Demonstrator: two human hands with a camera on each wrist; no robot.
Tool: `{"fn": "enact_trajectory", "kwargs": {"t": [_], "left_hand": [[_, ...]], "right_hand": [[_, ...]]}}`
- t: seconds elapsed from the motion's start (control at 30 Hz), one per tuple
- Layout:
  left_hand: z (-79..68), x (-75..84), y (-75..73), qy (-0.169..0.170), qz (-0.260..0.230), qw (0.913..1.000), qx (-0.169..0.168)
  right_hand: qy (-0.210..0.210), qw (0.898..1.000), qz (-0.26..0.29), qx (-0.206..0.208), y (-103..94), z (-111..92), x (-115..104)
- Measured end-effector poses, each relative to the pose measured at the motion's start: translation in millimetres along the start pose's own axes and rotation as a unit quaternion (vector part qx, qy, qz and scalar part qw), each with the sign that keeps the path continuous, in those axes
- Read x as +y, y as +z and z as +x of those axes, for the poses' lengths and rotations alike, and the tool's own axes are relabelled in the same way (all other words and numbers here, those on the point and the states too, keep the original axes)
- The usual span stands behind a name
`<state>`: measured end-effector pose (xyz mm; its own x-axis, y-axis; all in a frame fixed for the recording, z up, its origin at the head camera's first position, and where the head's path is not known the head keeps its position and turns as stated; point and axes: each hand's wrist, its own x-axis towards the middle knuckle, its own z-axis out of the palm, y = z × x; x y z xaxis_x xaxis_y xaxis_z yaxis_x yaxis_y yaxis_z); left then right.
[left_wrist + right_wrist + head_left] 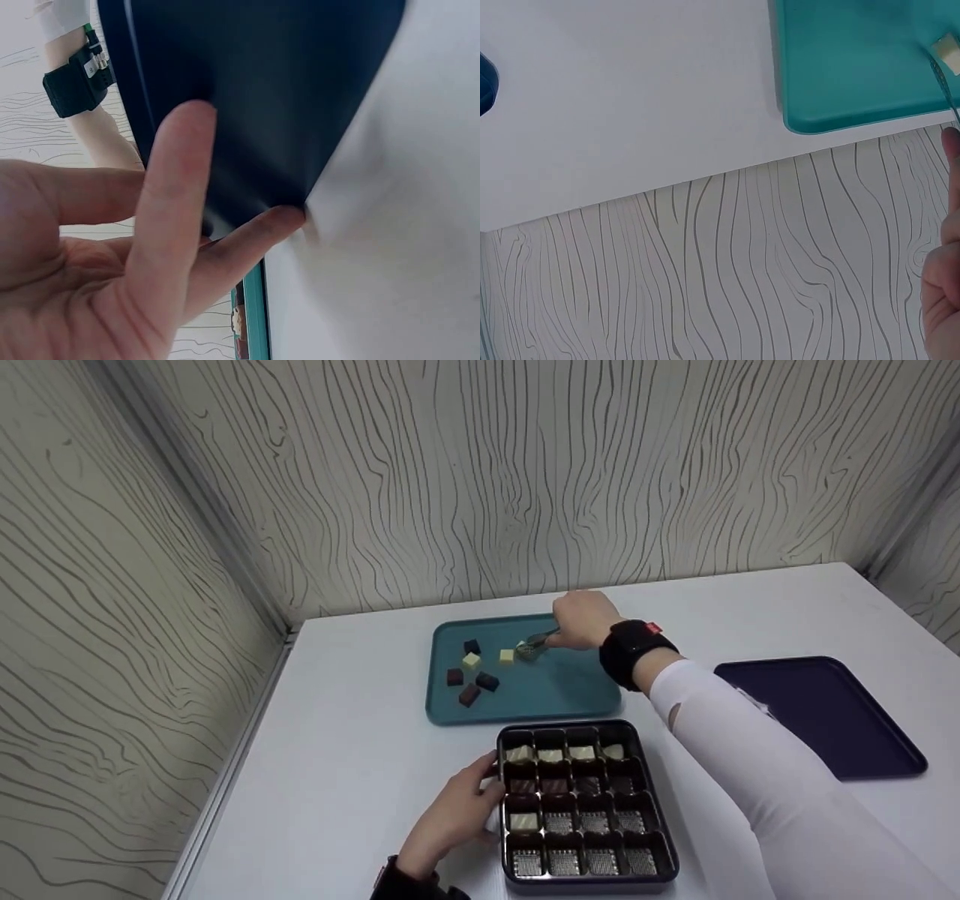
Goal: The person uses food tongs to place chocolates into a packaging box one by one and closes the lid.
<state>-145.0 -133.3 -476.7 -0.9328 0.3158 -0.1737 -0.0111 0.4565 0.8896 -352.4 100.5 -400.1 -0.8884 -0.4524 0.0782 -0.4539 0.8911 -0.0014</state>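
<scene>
My right hand grips small metal tongs over the teal tray. The tongs' tip is right at a pale chocolate cube, which they partly cover in the head view. Loose dark and pale chocolates, such as a brown piece, lie on the tray's left half. My left hand rests against the left side of a dark compartment box, fingers extended along its wall. White chocolates fill the box's back row, dark ones the second row, and one white piece sits at the third row's left.
A dark navy tray lies on the white table to the right, partly behind my right sleeve. Wood-patterned panels stand along the table's back and left edges. Textured liners show in the other box compartments.
</scene>
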Motion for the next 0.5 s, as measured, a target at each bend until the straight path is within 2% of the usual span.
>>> {"fn": "enact_trajectory", "kwargs": {"t": [0.27, 0.5], "left_hand": [[-1.8, -0.7, 1.7, 0.004, -0.019, 0.9998, -0.002], [-0.5, -3.0, 1.2, 0.011, -0.012, 0.9999, 0.002]], "right_hand": [[0.002, 1.000, 0.008, -0.011, 1.4, 4.7, -2.0], [0.003, 1.000, 0.028, 0.002, 3.2, 4.2, -0.8]]}}
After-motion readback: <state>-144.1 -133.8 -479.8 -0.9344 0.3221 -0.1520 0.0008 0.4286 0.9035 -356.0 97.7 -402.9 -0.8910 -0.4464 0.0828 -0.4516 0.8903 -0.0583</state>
